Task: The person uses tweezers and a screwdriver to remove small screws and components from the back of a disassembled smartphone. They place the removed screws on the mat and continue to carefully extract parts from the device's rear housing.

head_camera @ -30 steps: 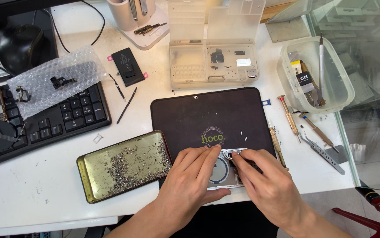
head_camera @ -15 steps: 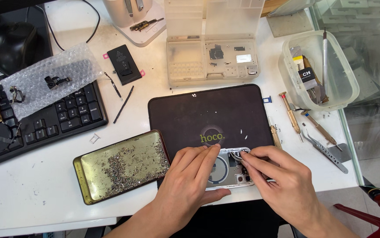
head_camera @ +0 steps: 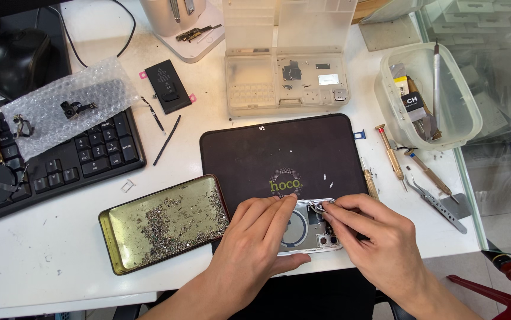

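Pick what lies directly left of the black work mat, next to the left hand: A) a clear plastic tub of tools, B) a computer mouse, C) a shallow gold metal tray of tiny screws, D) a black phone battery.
C: the gold metal tray, strewn with small screws, sits against the black mat's left edge beside the left hand, which steadies the opened phone.

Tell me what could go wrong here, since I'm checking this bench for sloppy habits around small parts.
The open phone housing lies at the mat's near edge; a push from the left hand could slide it off. The right hand works a thin part at the frame's top edge, which might bend or tear. The tin tray of loose screws sits open just beside the left forearm and could be knocked and spilled.
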